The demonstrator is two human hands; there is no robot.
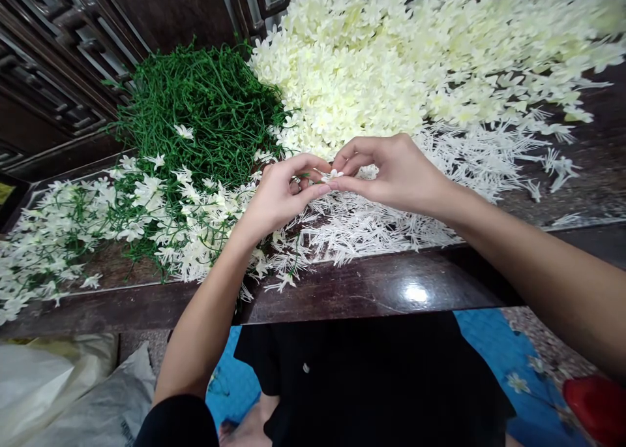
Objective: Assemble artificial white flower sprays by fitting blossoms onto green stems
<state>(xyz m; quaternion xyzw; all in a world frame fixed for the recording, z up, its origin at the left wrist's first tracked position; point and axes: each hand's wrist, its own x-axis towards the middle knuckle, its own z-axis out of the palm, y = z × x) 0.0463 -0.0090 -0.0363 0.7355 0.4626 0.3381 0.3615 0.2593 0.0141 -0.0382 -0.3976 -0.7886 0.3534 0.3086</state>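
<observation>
My left hand [281,196] and my right hand [391,173] meet above a dark wooden table [372,290]. Both pinch a small white artificial flower [334,174] between their fingertips, and a thin green stem shows at my left fingers. Under the hands lie white feathery plastic sprigs [372,222]. A tangled heap of green plastic stems [200,111] sits to the left behind my left hand. A large pile of cream-white flower heads [391,62] spreads behind my right hand.
Finished green stems with white flowers [73,231] lie along the table's left side. Dark carved wooden furniture [59,55] stands behind. White plastic bags [63,395] rest on the floor at lower left; a red object [596,408] is at lower right.
</observation>
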